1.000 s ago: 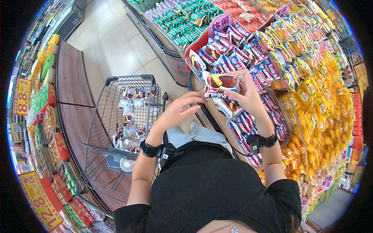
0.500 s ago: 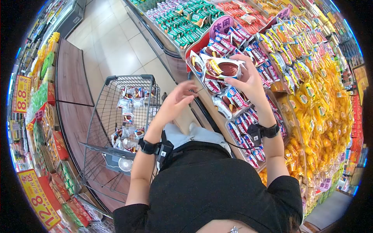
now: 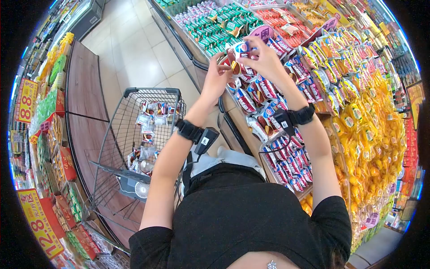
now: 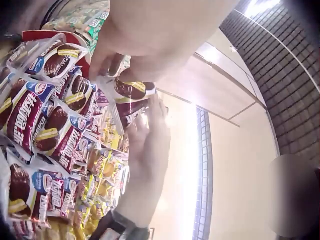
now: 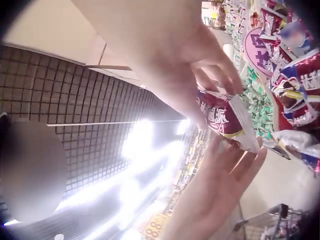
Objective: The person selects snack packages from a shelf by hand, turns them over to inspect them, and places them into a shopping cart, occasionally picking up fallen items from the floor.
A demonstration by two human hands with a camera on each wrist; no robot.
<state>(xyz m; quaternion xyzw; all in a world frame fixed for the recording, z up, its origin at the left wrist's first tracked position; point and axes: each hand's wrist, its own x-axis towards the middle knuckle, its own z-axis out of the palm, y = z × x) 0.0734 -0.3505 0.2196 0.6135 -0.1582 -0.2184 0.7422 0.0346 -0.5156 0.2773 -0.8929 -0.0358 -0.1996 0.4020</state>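
A wrapped chocolate pie (image 3: 237, 53), in a white, blue and maroon packet, is held between both hands over the far end of the pie bin. My right hand (image 3: 264, 58) pinches it from the right, thumb below and fingers above. From the left, my left hand (image 3: 216, 80) grips the packet's near edge. The left wrist view shows the pie (image 4: 131, 92) with fingers at both ends. In the right wrist view the packet's (image 5: 220, 117) maroon side faces the camera, and the left hand (image 5: 220, 175) lies beneath it. Similar pies (image 3: 262, 89) lie heaped in the bin.
To the left stands a wire shopping cart (image 3: 130, 92) with several wrapped pies (image 3: 154, 110) and a small white fan (image 3: 142, 190). Yellow-wrapped snacks (image 3: 363, 130) slope up at the right, green packets (image 3: 224, 27) lie beyond. A wooden shelf edge (image 3: 85, 98) runs along the left.
Both hands have moved forward, away from the body, with the pie. The left hand drew back from the packet, then returned to grip it. The packet has been turned.
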